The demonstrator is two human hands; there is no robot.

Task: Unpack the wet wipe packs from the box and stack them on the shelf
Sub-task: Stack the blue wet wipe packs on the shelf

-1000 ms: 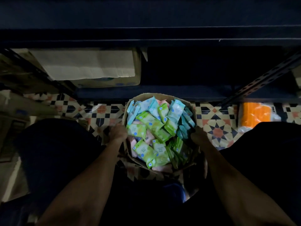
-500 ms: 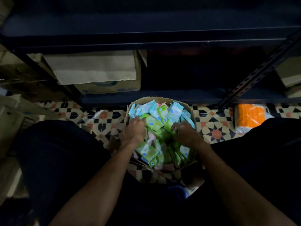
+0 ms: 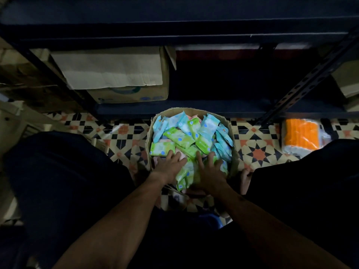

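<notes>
An open cardboard box (image 3: 229,125) sits on the tiled floor between my knees, heaped with several green, blue and pink wet wipe packs (image 3: 180,138). My left hand (image 3: 170,165) lies flat on the packs at the box's near left, fingers spread toward a green pack (image 3: 161,148). My right hand (image 3: 208,169) rests beside it with fingers spread over green packs near the box's middle. Neither hand holds a pack. Just beyond the box, the dark metal shelf (image 3: 213,108) has a low board whose right part is dark.
A closed cardboard carton (image 3: 124,82) stands on the low shelf at the left. A perforated shelf post (image 3: 303,84) slants down at the right. An orange plastic-wrapped bundle (image 3: 300,136) lies on the floor right of the box. My dark-clothed knees flank the box.
Both hands came off the box's sides and went into it. Since half a second ago they have slid back toward me and now lie flat on the near packs.
</notes>
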